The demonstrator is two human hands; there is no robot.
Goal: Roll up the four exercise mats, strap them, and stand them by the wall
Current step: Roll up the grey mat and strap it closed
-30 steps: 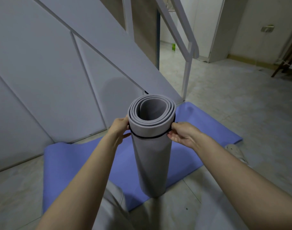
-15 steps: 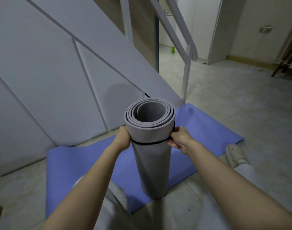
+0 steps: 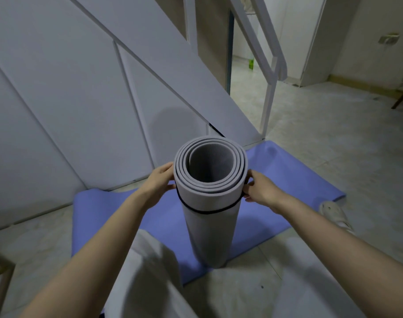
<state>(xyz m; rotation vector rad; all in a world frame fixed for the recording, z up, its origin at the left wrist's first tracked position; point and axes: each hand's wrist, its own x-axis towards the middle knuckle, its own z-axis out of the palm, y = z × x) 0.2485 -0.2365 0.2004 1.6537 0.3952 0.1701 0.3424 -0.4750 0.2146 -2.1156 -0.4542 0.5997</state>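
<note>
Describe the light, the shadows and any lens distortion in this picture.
Head view: dim, even light, brighter through the doorway; a soft round shadow lies on the white wall above the rolled grey mat; the wide lens stretches the forearms at the lower edge.

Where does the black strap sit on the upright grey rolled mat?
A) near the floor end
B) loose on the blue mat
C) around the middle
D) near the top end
D: the black strap circles the grey rolled mat a little below its open top rim, well above the blue mat.
</note>
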